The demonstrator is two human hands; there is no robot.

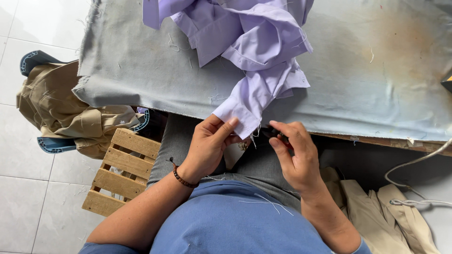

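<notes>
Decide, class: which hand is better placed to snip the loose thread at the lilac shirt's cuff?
Probably the right hand: it grips a small dark tool pointed at the threads under the cuff. The left hand is occupied pinching that cuff.

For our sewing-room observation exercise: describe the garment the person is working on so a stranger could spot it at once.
Start at the grey cloth-covered worktable. A crumpled lilac cotton shirt lies on it, one sleeve hanging over the near edge, its cuff pinched by the left hand. The garments on the floor are khaki; only this one is lilac.

small dark tool (274, 133): mostly hidden in right hand (295, 157) | lilac shirt (245, 42): cut off at top edge
</notes>
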